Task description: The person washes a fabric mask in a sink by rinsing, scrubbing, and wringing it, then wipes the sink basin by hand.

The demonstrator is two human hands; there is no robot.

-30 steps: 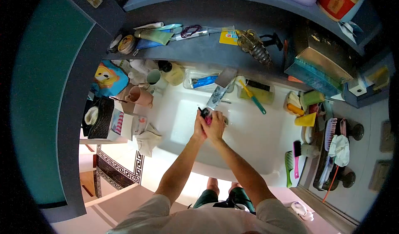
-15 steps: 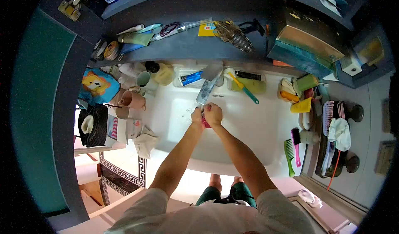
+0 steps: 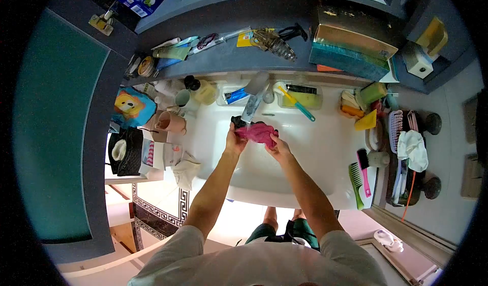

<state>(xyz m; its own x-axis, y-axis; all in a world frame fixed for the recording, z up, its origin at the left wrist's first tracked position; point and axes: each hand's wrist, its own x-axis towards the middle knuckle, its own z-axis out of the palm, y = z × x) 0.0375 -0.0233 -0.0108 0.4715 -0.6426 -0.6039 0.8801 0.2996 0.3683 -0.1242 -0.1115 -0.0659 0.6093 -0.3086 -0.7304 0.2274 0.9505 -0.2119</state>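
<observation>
A wet-looking pink cloth (image 3: 258,132) with a black part at its left end is spread between my two hands over the white sink (image 3: 310,159). My left hand (image 3: 235,140) grips its left end, close to the black part. With thumb and fingers, my right hand (image 3: 279,148) pinches the right end. The faucet (image 3: 252,103) reaches out just above the cloth, and its spout is over the cloth's left half. What kind of cloth item it is, I cannot tell.
Behind the faucet, a soap dish holds a teal-and-yellow brush (image 3: 299,106). Cups, including a pink cup (image 3: 170,122), stand on the left ledge. A green comb (image 3: 355,184) and a pink-handled brush (image 3: 364,171) lie at the right rim. A shelf (image 3: 213,60) overhangs the back.
My hands have moved apart, and the bunched pink cloth between them is now opened out under the faucet. The black part has come into view. The camera view has shifted slightly.
</observation>
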